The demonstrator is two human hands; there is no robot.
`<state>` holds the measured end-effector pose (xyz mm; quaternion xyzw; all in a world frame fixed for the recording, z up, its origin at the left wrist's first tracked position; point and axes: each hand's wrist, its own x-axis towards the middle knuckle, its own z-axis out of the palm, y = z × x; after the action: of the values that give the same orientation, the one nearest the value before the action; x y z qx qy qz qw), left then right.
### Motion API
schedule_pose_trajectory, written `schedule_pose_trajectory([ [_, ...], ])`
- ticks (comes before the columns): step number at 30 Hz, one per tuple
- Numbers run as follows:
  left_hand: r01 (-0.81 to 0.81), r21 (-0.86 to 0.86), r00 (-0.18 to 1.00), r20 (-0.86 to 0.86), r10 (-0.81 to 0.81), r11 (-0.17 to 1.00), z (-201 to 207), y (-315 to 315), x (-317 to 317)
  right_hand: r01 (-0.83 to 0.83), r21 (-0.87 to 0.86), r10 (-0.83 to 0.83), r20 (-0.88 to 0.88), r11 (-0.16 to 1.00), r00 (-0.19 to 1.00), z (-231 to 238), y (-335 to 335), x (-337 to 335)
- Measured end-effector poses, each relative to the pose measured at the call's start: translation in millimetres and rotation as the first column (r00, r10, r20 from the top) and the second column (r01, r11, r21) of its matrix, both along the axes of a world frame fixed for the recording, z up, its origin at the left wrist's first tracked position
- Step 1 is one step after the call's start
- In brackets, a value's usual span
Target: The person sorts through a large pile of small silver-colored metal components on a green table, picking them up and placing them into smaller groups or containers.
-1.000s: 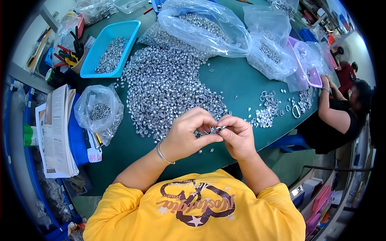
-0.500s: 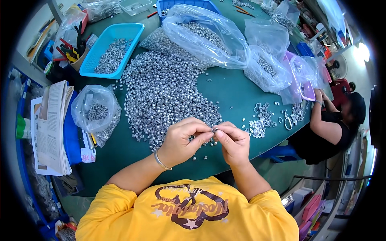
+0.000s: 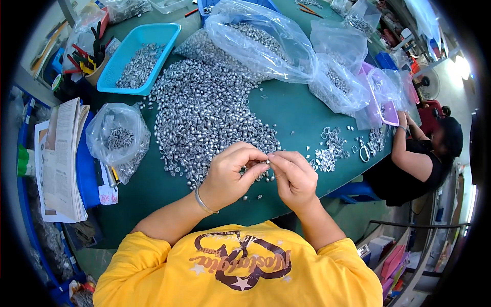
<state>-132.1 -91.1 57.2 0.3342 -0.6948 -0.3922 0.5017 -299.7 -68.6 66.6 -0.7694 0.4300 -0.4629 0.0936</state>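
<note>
Over the near edge of a big heap of small silver metal pieces (image 3: 199,112), rounded and cup-like, both hands meet at the fingertips. My left hand (image 3: 232,171), with a silver bangle (image 3: 204,200) at the wrist, is closed in a pinch of thumb and forefinger. Against it, my right hand (image 3: 295,179) is closed too, its fingertips pressed together. A small metal piece sits between the fingertips, mostly hidden, so its exact shape cannot be made out. A few loose pieces (image 3: 260,196) lie on the green table below the hands.
Left of the heap stand a turquoise tray (image 3: 105,77) and a plastic bag (image 3: 105,123) of metal parts. Large clear bags (image 3: 225,25) lie behind. Flat silver parts (image 3: 327,158) are spread at right, near a seated co-worker (image 3: 417,156). Papers (image 3: 59,158) stand far left.
My fingertips have drawn closer together around the small metal piece, hiding more of it. My right fingers have turned slightly. The whole view has shifted a little.
</note>
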Motion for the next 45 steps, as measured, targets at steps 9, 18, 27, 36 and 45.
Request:
schedule_pose_trajectory([
  [9,-0.012,-0.071,1.000,-0.004,0.012,0.997,2,-1,0,0.003,0.042,-0.010,0.167,0.999,0.986,1,3,5],
  [18,0.060,0.107,0.998,-0.044,-0.055,0.992,1,0,1,-0.010,0.030,0.008,0.057,1.000,0.998,7,1,4],
  [27,0.124,0.112,0.992,0.005,-0.126,0.986,-3,-1,1,-0.009,0.129,-0.022,0.235,0.992,0.972,2,2,4],
  [36,0.108,0.076,0.994,0.005,-0.109,0.991,-4,-1,2,-0.060,0.145,0.028,0.215,0.988,0.976,2,2,2],
  [45,0.122,0.297,0.980,-0.186,-0.068,0.947,-10,3,-2,-0.031,0.214,-0.025,0.255,0.976,0.967,-1,4,6],
])
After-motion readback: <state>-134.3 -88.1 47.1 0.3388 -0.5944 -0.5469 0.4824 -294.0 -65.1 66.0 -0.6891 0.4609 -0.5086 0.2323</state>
